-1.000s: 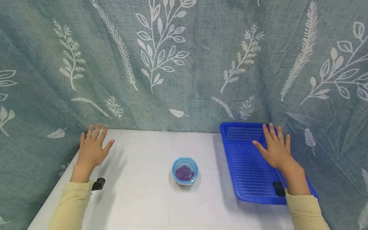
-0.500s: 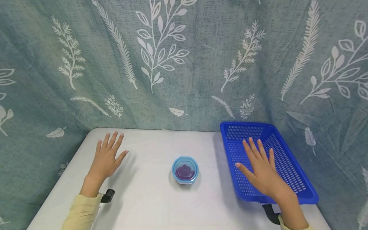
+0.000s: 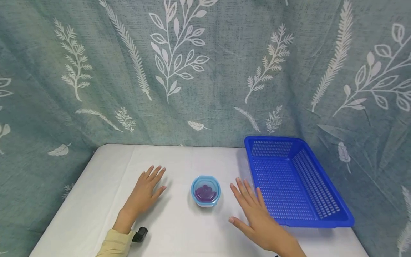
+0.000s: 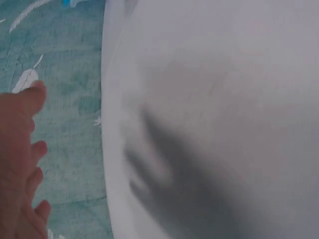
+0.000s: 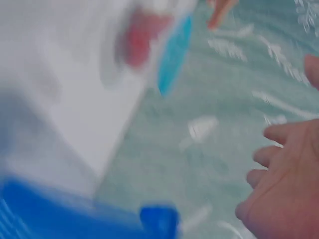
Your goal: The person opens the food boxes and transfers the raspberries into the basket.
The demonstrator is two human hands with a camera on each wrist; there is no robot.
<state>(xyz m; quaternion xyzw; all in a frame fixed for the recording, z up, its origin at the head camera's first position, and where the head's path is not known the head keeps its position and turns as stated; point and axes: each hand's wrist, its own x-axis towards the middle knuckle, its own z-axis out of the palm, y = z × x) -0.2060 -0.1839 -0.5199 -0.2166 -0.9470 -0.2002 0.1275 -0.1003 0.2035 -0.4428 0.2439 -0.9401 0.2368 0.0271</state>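
Note:
A small clear container (image 3: 206, 191) with a light blue rim stands at the middle of the white table, something purple showing through its top. In the right wrist view the container's blue lid (image 5: 174, 56) is seen edge-on, with reddish contents beside it, blurred. To the container's left my left hand (image 3: 143, 192) hovers over the table, fingers straight, holding nothing. On the other side my right hand (image 3: 257, 219) is spread, palm down, between the container and the basket, also holding nothing. Both hands are apart from the container.
A blue plastic basket (image 3: 298, 185) with perforated walls stands at the table's right side. The white table (image 3: 179, 160) ends at the back against a green-grey leaf-patterned curtain (image 3: 221, 71). A black wrist camera (image 3: 140, 235) sits at the left cuff.
Both hands have moved inward and nearer the front, closing on the container from either side. My right hand has left the space over the basket. Container and basket stay put.

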